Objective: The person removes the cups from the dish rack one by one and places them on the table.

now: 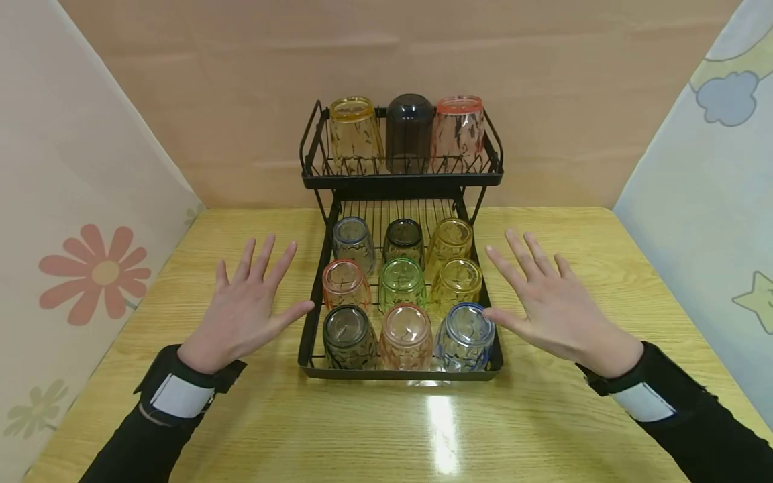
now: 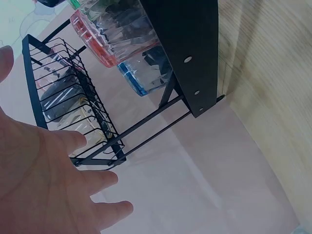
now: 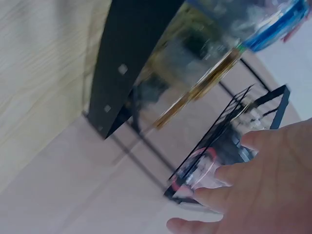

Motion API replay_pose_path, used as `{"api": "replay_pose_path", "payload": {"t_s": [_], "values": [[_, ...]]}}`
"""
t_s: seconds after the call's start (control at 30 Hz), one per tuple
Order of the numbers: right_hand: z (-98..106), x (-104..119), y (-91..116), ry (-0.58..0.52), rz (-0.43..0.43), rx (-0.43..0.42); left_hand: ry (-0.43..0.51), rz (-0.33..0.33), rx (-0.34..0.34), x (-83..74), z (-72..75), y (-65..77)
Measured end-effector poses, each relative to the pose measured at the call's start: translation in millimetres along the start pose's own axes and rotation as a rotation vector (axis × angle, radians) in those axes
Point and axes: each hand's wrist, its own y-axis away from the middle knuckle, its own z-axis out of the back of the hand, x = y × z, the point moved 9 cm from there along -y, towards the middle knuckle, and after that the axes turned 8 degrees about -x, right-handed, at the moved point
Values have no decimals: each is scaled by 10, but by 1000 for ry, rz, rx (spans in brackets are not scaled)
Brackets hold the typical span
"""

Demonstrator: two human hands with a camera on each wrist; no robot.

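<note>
A black two-tier wire rack (image 1: 398, 373) stands on the wooden table. Its upper shelf (image 1: 401, 180) holds a yellow glass (image 1: 354, 134), a dark grey glass (image 1: 409, 131) and a pink glass (image 1: 459, 131), all upside down. Several coloured glasses stand upside down on the lower tier, among them a blue-rimmed one (image 1: 465, 335) at the front right. My left hand (image 1: 244, 312) lies open with spread fingers left of the rack, thumb near its edge. My right hand (image 1: 546, 302) is spread open on the right, thumb by the blue-rimmed glass. Each wrist view shows its own hand, left hand (image 2: 44, 175) and right hand (image 3: 265, 187), empty beside the rack (image 2: 190, 53).
The wooden table (image 1: 386, 429) has bare surface in front of the rack and on both sides. A flower-printed panel (image 1: 90, 268) stands on the left, a panel with a cloud and star (image 1: 712, 168) on the right, and a plain beige wall behind.
</note>
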Motion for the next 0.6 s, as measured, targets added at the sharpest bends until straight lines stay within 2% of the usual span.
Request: {"api": "replay_pose_path", "payload": {"t_s": [0.3, 0.47, 0.6], "values": [[-68, 447, 19, -19, 184, -24, 0, 15, 3, 64, -37, 52], [-110, 523, 15, -15, 202, -14, 9, 23, 19, 72, -69, 73], [-135, 526, 25, -19, 198, -9, 35, 3, 23, -6, -75, 45]]}}
